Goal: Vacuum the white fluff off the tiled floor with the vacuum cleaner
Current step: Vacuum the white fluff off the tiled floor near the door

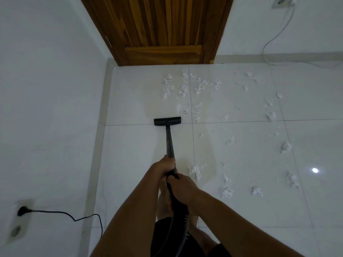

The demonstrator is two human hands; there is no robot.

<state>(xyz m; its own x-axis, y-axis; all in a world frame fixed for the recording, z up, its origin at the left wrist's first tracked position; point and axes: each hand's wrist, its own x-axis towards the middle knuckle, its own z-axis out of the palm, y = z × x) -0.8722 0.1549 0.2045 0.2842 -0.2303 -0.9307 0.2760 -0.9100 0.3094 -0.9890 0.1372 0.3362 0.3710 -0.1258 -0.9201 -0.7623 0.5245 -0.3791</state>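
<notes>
The vacuum cleaner's black wand (pixel 169 140) runs from my hands down to its flat floor head (pixel 167 121), which rests on a tile joint. My left hand (pixel 165 164) grips the wand higher up; my right hand (pixel 182 184) holds it just below, where the ribbed hose (pixel 181 219) starts. White fluff (pixel 198 85) lies scattered beyond and right of the head, with more clumps (pixel 226 191) on the white tiled floor (pixel 130 145) to my right.
A wooden door (pixel 163 28) stands closed straight ahead. A white wall (pixel 46 108) runs along the left, with a black plug and cord (pixel 55 213) in a socket. A white cable (pixel 274 43) hangs from a socket on the far right wall.
</notes>
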